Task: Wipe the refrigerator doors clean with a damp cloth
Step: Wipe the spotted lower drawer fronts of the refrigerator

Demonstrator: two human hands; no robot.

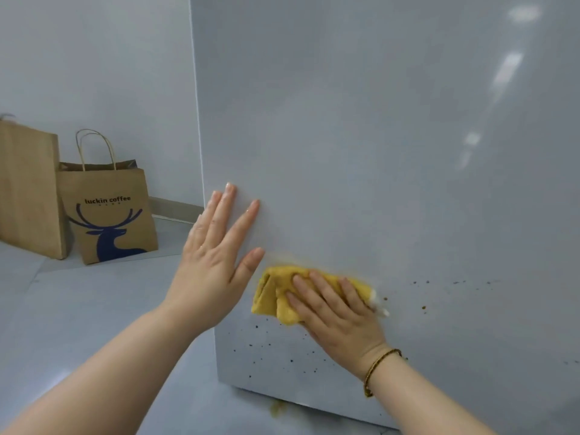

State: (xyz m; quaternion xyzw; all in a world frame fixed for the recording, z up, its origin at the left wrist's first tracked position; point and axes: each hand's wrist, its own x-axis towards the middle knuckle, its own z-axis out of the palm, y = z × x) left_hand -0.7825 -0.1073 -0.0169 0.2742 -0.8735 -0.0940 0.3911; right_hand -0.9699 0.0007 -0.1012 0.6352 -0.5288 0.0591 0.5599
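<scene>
- On the lower left of the refrigerator door (376,152): right hand (339,312), fingers straight and close together, pressed flat onto yellow cloth (273,293); beaded bracelet (378,370) at wrist.
- Under those fingers: cloth bunched, held against the door.
- Just above-left: left hand (216,246), fingers spread, flat on the door near its edge.
- Below and right of cloth: dark specks (282,350).
- On the floor (94,309), far left: two brown paper bags (110,215).
</scene>
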